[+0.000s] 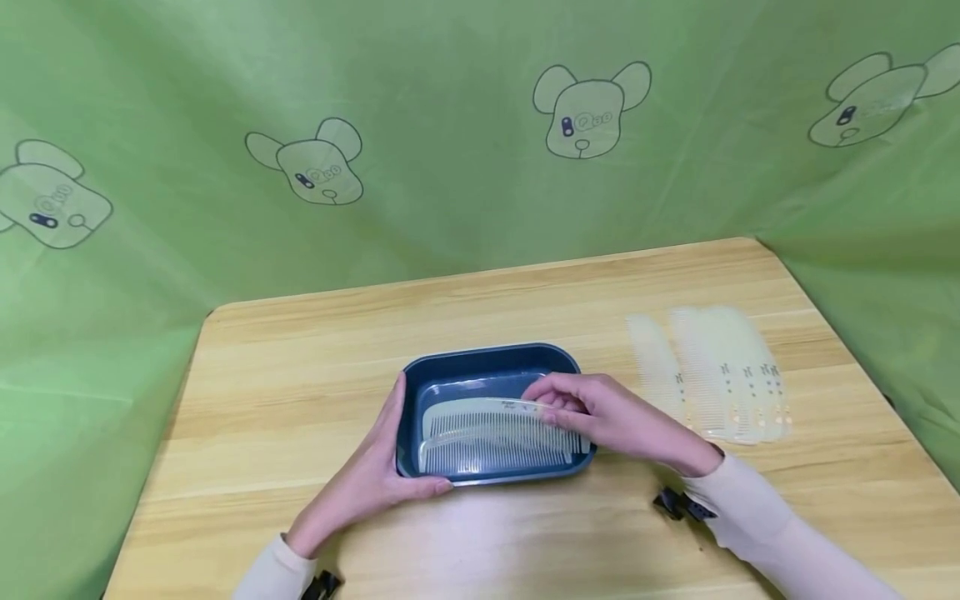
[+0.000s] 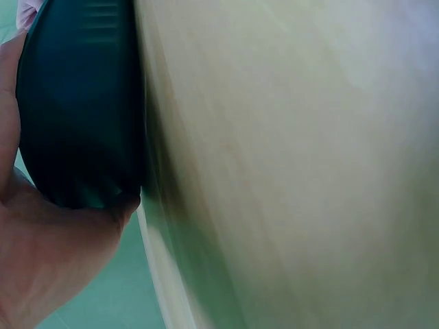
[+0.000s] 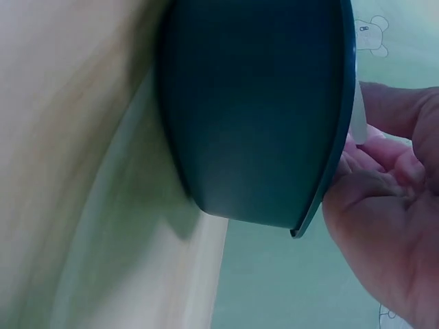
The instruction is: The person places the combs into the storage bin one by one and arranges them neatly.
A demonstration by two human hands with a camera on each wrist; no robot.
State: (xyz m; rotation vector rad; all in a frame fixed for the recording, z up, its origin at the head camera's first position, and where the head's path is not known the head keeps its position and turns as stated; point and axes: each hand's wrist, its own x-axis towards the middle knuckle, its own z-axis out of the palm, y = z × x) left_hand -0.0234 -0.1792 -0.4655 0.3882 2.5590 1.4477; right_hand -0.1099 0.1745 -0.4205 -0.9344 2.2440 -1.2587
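A dark blue rectangular plastic box (image 1: 491, 355) stands on the table with its open top up. My left hand (image 1: 378, 467) grips its left end, thumb along the front rim and fingers against the left wall. My right hand (image 1: 596, 412) reaches over the box's right end and pinches a pale, translucent comb (image 1: 468, 407) by its right end, teeth toward me. Overlapping it in the box lies another similar comb (image 1: 487, 458). In the right wrist view, a sliver of the held comb (image 3: 358, 120) shows above the rim beside the thumb and fingers.
To the right on the wooden table (image 1: 300, 358), several more pale combs (image 1: 720, 375) lie fanned side by side, overlapping. A green curtain (image 1: 450, 167) printed with cartoon heads hangs behind and beside the table. Each sleeve carries a black strap piece (image 1: 678, 504).
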